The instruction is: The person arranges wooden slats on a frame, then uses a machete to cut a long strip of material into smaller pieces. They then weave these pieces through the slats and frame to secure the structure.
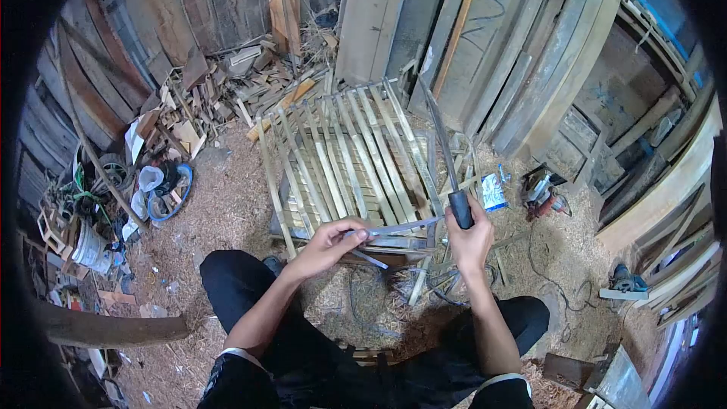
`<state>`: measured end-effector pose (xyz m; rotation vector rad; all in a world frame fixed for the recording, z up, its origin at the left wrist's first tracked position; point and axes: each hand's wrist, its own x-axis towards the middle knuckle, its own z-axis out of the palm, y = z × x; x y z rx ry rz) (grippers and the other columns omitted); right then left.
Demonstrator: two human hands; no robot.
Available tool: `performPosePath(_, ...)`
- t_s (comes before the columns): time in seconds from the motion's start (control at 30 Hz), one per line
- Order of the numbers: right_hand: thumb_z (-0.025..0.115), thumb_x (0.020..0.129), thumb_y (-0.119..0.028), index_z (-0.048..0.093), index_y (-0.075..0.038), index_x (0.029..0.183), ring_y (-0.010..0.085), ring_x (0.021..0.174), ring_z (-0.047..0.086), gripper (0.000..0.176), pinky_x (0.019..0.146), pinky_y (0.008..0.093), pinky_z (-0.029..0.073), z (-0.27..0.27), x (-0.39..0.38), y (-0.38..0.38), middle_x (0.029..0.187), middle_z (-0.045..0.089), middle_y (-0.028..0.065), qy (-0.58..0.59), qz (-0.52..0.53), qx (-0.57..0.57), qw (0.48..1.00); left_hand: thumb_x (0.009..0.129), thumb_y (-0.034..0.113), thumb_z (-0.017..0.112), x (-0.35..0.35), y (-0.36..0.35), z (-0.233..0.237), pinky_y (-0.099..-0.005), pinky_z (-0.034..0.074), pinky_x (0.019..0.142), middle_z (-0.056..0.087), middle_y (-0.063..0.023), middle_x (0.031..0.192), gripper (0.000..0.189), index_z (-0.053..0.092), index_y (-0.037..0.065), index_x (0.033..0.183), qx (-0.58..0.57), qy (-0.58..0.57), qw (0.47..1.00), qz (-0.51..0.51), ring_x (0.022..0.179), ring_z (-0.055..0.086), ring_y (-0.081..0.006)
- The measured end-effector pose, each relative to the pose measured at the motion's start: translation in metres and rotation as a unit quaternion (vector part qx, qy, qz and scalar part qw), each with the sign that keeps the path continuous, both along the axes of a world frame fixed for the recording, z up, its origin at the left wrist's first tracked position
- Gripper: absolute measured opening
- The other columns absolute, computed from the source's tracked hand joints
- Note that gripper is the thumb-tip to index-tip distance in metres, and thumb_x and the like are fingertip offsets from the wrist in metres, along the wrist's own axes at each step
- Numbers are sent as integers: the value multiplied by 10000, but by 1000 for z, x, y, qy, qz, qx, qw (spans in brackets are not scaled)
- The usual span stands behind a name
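Fingers (350, 233) pinch strip (405, 225), likely bamboo, knife (441, 132) raised

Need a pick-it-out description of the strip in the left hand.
Find the bamboo slat panel on the sawdust floor before the person. At its near edge the left hand pinches a thin strip reaching toward the right hand, which grips a black-handled blade. Unlike the panel's slats, it is greyish and lies crosswise.

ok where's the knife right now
In the head view, the knife stands blade-up just right of centre, its black handle in the right hand, in front of the bamboo slat frame. The thin strip in the left hand reaches toward its handle.
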<state>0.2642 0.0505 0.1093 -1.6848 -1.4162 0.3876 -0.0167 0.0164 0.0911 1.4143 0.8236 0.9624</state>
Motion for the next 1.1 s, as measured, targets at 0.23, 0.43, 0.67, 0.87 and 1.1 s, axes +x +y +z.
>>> performPosePath(0.23, 786, 834, -304, 700, -38, 1177, 356, 834, 728, 442, 749, 411, 542, -4, -8, -5, 875, 724, 220, 40, 48, 5, 998, 1019, 191, 613, 8, 8, -6, -309, 509, 888, 696, -99, 1138, 221, 717, 17, 1108, -48, -107, 988, 102, 979, 646, -137)
performPosePath(0.43, 792, 848, -274, 687, 8, 1178, 252, 711, 696, 447, 675, 376, 522, 13, -14, -11, 807, 705, 183, 23, 4, 30, 999, 1014, 204, 625, 1, 12, -11, -269, 502, 779, 714, -43, 908, 220, 712, 3, 1002, -45, 16, 988, 147, 851, 626, -79)
performPosePath(0.67, 819, 839, -109, 660, 46, 1215, 85, 822, 623, 436, 735, 253, 521, -9, -39, -26, 928, 710, 45, 218, 183, -1, 959, 999, 207, 654, 27, 10, -16, -280, 478, 860, 706, -23, 954, 201, 707, 14, 1022, -4, 46, 997, 55, 912, 613, -98)
performPosePath(0.87, 771, 875, -49, 640, 58, 1206, 79, 902, 617, 372, 820, 229, 505, -6, -50, -31, 1005, 691, 36, 286, 265, -57, 919, 998, 231, 658, 32, 8, -8, -291, 478, 877, 687, -16, 944, 213, 686, 20, 1014, -73, -43, 995, 43, 925, 606, -98)
performPosePath(1.1, 740, 893, -6, 646, 25, 1140, 40, 785, 586, 267, 687, 206, 485, -2, -37, -22, 877, 647, -24, 299, 252, -30, 920, 1021, 253, 612, 24, 7, 0, -310, 466, 924, 674, -25, 1022, 223, 687, 47, 1063, -82, -63, 994, 44, 989, 603, -126)
